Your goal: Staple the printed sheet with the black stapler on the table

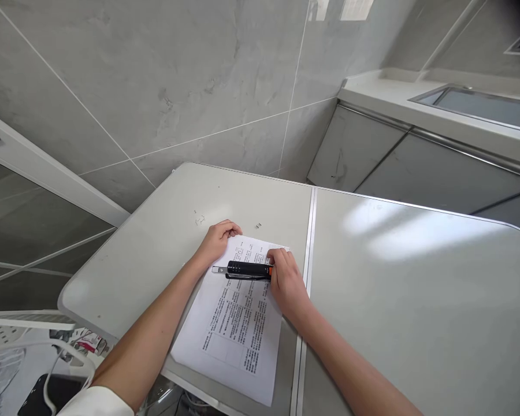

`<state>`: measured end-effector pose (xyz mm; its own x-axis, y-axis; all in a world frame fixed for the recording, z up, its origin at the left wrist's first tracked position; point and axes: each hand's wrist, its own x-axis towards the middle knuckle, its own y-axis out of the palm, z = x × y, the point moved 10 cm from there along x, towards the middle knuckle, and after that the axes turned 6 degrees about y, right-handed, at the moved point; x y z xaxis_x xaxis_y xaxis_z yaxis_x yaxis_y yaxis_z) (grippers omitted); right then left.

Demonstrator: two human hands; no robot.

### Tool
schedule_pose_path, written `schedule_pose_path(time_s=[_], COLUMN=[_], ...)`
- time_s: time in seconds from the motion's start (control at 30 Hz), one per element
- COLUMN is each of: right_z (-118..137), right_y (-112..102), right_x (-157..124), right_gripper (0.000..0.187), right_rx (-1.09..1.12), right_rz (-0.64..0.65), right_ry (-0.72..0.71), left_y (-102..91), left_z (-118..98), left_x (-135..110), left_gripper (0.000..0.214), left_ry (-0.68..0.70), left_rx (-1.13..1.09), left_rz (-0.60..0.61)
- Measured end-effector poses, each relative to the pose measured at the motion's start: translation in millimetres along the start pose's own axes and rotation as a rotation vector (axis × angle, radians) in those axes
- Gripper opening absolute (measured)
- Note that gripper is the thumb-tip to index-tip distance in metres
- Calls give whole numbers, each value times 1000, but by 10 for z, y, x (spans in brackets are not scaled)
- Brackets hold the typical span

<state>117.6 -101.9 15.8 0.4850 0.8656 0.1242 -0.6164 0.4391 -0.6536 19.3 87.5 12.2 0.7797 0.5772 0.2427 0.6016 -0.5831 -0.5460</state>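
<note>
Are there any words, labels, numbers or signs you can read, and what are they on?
Nothing can be read clearly.
White paper sheet: rows of dark printing, too small and blurred.
Long black-and-orange hand tool: no readable lettering.
Red-and-white item at lower left: any print too blurred to tell.

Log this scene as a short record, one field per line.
left hand: at the far left corner of the printed paper
right hand: around one end of the black stapler
stapler direction: crosswise over the paper, metal end toward the left forearm
surface: pale table with a seam
beyond paper: small bits, too small to identify
</note>
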Motion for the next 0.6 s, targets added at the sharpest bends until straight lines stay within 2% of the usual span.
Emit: schedule_pose_path(time_s=[0.1, 0.17, 0.23, 0.3, 0.4, 0.47, 0.53, 0.6], right_z=[21, 68, 149, 260, 339, 290, 235, 247], right_y=[-65, -180, -247, -183, 26, 103, 115, 64], right_x=[-15, -31, -39, -42, -63, -61, -65, -92], right_gripper=[28, 27, 25, 26, 44, 45, 35, 29], right_rx=[22, 92, 173, 209, 186, 177, 178, 180], right_rz=[-35, -95, -97, 4, 165, 171, 132, 74], right_ry=[-17, -53, -114, -196, -263, -237, -216, -258], left_y=[-6, -6, -5, -8, -10, 5, -8, -133], left_z=[10, 5, -2, -14, -29, -43, -76, -136], left_x=[1, 0, 1, 3, 6, -1, -20, -55], left_gripper=[40, 39, 39, 39, 39, 39, 38, 35], left_ry=[-2, 0, 1, 6, 14, 8, 1, 7], left_rx=[-8, -18, -25, -27, -23, -24, -32, -56], left_rz=[-21, -30, -34, -39, -48, -40, -59, -185])
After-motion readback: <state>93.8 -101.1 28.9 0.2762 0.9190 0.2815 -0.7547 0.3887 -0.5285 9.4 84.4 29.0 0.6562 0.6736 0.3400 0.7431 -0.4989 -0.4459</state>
